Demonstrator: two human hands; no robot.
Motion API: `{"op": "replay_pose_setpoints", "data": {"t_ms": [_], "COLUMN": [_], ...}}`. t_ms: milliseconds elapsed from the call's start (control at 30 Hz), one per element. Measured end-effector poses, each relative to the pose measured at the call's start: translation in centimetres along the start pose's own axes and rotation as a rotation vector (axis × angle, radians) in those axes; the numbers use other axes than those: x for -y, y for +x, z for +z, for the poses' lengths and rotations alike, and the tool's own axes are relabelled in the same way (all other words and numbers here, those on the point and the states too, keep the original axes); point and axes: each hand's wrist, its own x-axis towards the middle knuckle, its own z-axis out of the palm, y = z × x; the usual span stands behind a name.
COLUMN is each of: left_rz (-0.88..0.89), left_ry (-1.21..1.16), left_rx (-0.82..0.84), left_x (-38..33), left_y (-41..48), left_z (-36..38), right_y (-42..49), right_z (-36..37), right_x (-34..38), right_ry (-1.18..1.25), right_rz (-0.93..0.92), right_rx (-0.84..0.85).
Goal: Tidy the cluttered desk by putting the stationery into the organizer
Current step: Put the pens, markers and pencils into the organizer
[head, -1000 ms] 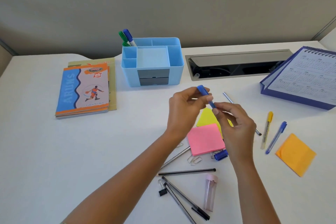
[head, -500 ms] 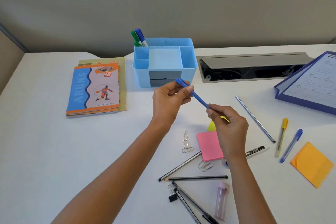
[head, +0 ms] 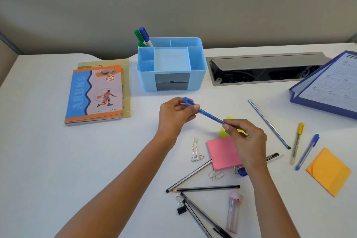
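Pinching each end of the slim blue plastic pen [head: 203,111], the left hand [head: 174,115] takes the capped tip, the right hand [head: 245,137] the tail — held above the desk, before the light-blue plastic organizer [head: 171,83]. Light, stiff, probably slick — best gripped mid-barrel.

The white counter [head: 58,160] carries a light-blue organizer [head: 146,81] at the back, with a stack of notebooks [head: 94,94] to its left and a cable hatch [head: 264,67] to its right. A calendar [head: 328,87] sits at the far right. Nearer lie a pink sticky pad [head: 222,152], an orange sticky pad [head: 328,172], a yellow pen [head: 296,143] beside a blue pen [head: 307,151], paper clips [head: 195,149], pencils [head: 204,188] and a black binder clip [head: 180,207].
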Motion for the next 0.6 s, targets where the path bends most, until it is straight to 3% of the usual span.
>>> {"op": "replay_pose_setpoints", "data": {"t_ms": [233,433,600], "left_rz": [-0.169,-0.095,0.036], "left_ry": [0.048,0.213,0.602], "left_rx": [0.112,0.084,0.004], "left_x": [1.9,2.9,3.4], "left_y": [-0.5,-0.8,-0.7], "left_z": [0.1,0.8,0.0], "right_y": [-0.4,-1.0,-0.9], "right_z": [-2.5,-3.0,-3.2], "right_x": [-1.4,-2.0,-2.2], "right_ry": [-0.096,-0.14,-0.318], "right_rz": [0.047,0.049,-0.043], "right_rx": [0.012,-0.019,-0.003]}}
